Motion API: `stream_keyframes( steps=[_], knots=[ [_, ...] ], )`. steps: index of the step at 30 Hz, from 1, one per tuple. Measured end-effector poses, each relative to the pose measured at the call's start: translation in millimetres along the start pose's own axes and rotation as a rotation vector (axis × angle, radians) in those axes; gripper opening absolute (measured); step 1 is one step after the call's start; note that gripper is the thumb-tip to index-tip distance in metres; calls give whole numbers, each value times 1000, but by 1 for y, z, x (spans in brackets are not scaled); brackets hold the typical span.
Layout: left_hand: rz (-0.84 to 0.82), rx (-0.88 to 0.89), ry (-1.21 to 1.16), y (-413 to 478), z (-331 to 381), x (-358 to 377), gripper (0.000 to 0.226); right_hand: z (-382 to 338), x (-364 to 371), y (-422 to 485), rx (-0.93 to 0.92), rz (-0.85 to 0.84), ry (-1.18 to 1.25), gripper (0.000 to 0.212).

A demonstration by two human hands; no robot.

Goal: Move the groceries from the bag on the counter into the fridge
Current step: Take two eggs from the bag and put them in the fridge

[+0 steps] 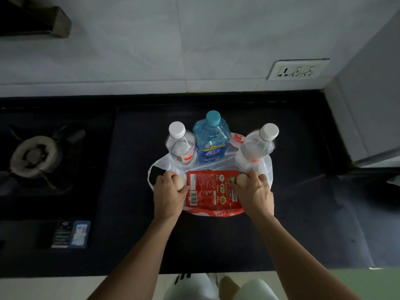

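A white and red plastic bag (pixel 267 167) lies spread on the black counter (pixel 216 241). On it stand two clear water bottles with white caps, one on the left (pixel 181 148) and one on the right (pixel 255 149), with a blue bottle (pixel 211 141) between them. A flat red food packet (pixel 213 189) lies in front of the bottles. My left hand (pixel 167 195) grips a pale egg (pixel 179 182) at the packet's left edge. My right hand (pixel 253 193) grips another egg (pixel 242 180) at its right edge.
A gas hob with a burner (pixel 34 154) fills the counter's left side. A white wall socket (pixel 297 69) sits on the tiled back wall. A grey panel (pixel 372 100) rises at the right. The counter's front edge runs just below my forearms.
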State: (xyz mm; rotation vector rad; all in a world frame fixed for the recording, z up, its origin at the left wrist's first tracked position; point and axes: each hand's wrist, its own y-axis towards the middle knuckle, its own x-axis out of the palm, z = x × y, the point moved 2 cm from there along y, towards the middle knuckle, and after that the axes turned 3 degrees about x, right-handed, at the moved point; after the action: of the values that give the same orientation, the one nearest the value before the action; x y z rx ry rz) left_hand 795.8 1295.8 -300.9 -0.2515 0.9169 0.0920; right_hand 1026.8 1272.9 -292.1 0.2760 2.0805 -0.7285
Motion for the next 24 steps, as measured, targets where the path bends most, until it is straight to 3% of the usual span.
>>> stream_keyframes(
  steps=[4,8,13,18,24],
  knots=[
    [-23,21,-13,-5,0,-10,46,1,-3,3,-14,-15,65,51],
    [-67,132,-132,-19,10,-23,45,5,-16,-1,-12,-18,284,44],
    [-230,79,-451,-34,45,-35,29,0,-40,-14,28,-190,571,29],
    [-310,56,-631,-49,90,-51,33,-23,-72,-41,-147,-330,628,20],
    [-261,113,-796,-65,135,-65,26,-36,-102,-61,-307,-259,625,23]
  ],
)
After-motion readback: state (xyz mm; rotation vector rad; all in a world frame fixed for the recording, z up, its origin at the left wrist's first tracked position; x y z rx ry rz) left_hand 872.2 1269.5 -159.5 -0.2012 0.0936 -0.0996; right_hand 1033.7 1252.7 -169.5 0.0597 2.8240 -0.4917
